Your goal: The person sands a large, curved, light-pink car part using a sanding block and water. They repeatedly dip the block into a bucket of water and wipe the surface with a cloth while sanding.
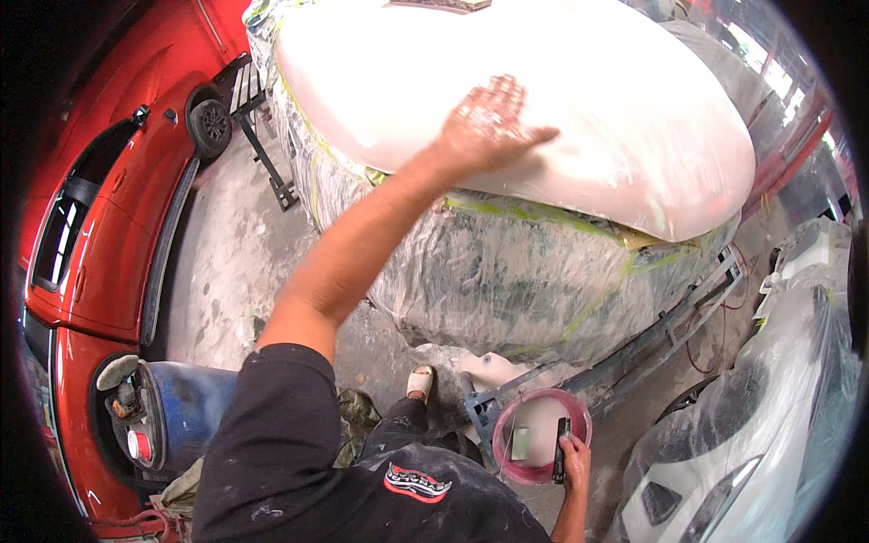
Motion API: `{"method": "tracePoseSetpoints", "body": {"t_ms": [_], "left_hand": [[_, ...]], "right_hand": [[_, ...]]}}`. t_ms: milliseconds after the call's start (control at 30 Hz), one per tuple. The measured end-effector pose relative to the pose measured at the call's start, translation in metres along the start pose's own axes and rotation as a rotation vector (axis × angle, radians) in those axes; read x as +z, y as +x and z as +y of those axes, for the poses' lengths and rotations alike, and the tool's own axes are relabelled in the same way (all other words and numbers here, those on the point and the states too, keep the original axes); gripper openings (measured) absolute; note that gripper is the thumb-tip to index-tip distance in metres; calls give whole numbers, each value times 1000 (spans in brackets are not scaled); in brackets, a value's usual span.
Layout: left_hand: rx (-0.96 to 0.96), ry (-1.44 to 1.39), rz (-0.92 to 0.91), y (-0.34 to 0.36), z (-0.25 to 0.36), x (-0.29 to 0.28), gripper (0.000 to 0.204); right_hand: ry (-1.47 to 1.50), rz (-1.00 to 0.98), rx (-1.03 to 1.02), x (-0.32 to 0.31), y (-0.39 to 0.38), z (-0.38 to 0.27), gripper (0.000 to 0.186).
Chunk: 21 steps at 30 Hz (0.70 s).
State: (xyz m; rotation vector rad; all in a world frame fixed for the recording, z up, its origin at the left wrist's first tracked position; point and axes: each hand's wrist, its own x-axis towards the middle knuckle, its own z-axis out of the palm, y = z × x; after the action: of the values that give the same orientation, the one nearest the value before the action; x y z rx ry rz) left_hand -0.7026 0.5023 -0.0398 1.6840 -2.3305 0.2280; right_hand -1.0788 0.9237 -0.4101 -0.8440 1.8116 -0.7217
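Observation:
My left hand (pixel 489 127) reaches out over a large white curved panel (pixel 634 100), fingers spread and wet-looking, resting on or just above its surface. The panel lies on a bulky base wrapped in wrinkled plastic sheeting (pixel 507 271) with yellow-green tape along the edge. My right hand (pixel 570 460), low at my right side, grips a narrow black block-like tool (pixel 560 439) at the rim of a pink bucket (pixel 582 414) holding cloudy liquid. A pale green rectangular pad (pixel 520 442) sits inside the bucket.
A red pickup truck (pixel 131 217) stands at the left, near a metal stand (pixel 262 145). A blue drum (pixel 181 407) is low left. A plastic-covered vehicle part (pixel 724 434) is at the right. A metal frame (pixel 634 348) and a hose (pixel 692 348) lie below the panel.

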Motion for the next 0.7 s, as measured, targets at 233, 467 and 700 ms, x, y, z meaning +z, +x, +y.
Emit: {"method": "tracePoseSetpoints", "body": {"t_ms": [233, 467, 700], "left_hand": [[-145, 176, 10, 53, -87, -21, 97], [-330, 68, 96, 119, -239, -18, 101], [27, 94, 12, 36, -172, -24, 100]], "right_hand": [[99, -138, -134, -23, -39, -147, 49], [49, -149, -774, -24, -90, -340, 62], [-520, 43, -1410, 60, -19, -522, 55]]}}
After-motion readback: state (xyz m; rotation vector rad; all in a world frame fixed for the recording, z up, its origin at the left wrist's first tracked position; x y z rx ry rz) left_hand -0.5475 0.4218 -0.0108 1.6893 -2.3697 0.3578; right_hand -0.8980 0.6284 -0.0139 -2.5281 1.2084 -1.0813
